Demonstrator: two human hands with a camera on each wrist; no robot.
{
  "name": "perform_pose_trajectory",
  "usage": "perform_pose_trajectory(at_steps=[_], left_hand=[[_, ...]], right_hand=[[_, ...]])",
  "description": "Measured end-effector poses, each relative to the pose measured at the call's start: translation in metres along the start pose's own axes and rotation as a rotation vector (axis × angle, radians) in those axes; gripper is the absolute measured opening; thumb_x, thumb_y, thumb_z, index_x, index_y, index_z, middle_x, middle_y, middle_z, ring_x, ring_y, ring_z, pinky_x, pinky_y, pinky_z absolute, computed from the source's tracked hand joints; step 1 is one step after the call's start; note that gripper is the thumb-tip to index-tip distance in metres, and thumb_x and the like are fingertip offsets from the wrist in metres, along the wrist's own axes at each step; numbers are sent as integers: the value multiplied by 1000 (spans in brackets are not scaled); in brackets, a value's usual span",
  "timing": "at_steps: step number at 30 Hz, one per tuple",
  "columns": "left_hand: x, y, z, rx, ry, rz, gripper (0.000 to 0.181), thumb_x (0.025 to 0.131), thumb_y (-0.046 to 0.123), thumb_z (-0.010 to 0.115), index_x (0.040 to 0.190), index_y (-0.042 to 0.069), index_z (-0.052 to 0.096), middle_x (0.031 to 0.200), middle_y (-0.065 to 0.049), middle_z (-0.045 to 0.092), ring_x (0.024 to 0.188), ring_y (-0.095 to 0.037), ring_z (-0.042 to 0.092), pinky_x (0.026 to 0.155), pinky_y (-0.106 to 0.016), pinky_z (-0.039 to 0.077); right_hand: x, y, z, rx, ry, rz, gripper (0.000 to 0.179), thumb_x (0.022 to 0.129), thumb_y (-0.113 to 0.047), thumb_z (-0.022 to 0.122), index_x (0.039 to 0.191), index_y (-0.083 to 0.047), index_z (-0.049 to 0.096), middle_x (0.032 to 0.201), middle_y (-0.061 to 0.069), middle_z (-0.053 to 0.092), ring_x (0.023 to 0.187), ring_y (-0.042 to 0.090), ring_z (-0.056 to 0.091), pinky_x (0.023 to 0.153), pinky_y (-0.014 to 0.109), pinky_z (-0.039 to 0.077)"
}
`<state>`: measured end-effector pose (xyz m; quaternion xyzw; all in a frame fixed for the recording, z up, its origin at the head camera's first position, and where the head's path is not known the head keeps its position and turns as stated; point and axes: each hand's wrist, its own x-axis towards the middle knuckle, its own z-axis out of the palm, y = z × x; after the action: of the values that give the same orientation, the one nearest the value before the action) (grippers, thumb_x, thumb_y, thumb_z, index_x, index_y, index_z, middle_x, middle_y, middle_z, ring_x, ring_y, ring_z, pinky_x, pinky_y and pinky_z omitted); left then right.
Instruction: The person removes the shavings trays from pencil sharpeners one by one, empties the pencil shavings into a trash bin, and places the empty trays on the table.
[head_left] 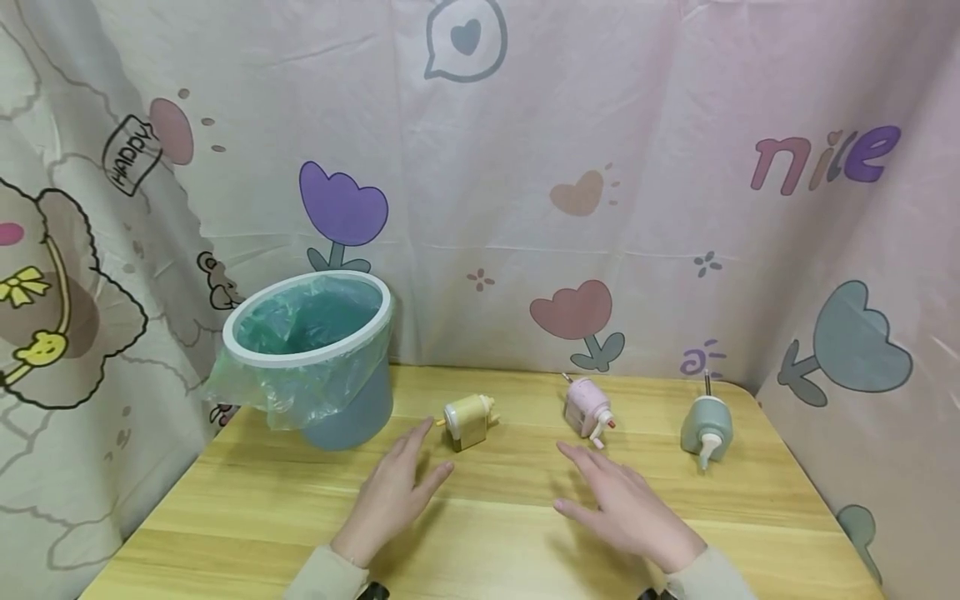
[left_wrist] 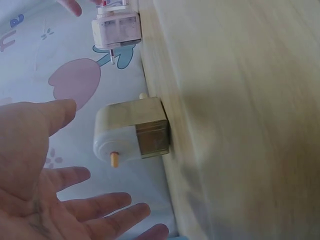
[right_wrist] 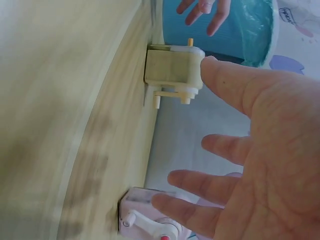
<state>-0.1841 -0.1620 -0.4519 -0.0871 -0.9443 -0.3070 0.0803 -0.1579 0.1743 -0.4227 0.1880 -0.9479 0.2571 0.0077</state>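
And there, on the yellow wood-grain worktop [head_left: 487,546], stood a round, white-rimmed blue bin [head_left: 356,421], translucent green plastic liner [head_left: 330,383] draped over; pale cartoon-printed fabric [head_left: 465,183] hung behind!

Upright on the wood-grain table [head_left: 480,533], a pale-yellow, round-topped plastic crank sharpener [head_left: 467,423] has its white end toward 9 o'clock in the head view, with an orange stub [left_wrist: 114,160] poking from it and a brownish lower panel [left_wrist: 152,139], and its pale crank [head_left: 489,408] toward 3 o'clock. At about 3 o'clock from it, well apart, stands a pale-pink, round-topped plastic crank sharpener [head_left: 585,404], its red-centred white crank [head_left: 597,433] toward 5 o'clock and a thin metallic rod [head_left: 567,378] jutting toward 11 o'clock.
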Motion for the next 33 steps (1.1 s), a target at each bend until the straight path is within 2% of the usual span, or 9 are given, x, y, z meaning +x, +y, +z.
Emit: perform_pose_trajectory(at_steps=[5,15,33], left_hand=[[2,-4,5,-38,-18,-27,75,105,48,67,167,18,37,166,-21,48,146,-51,52,112,-75,46],[3,-8,8,-52,-15,-21,74,106,48,66,167,16,38,163,-23,50,144,-52,53,111,-73,47],[8,-18,14,-65,-26,-36,74,105,45,68,166,14,38,160,-27,51,142,-54,53,109,-75,48]], right_hand=[[13,1,5,23,-20,-36,78,100,-54,71,161,-13,47,162,18,52,141,45,58,112,73,46],[31,-4,11,23,-39,-96,77,100,-47,73,162,-10,46,160,21,54,143,44,56,117,71,43],[61,-12,29,60,-67,-95,76,101,-48,71,163,-13,44,156,19,57,136,41,62,113,63,51]])
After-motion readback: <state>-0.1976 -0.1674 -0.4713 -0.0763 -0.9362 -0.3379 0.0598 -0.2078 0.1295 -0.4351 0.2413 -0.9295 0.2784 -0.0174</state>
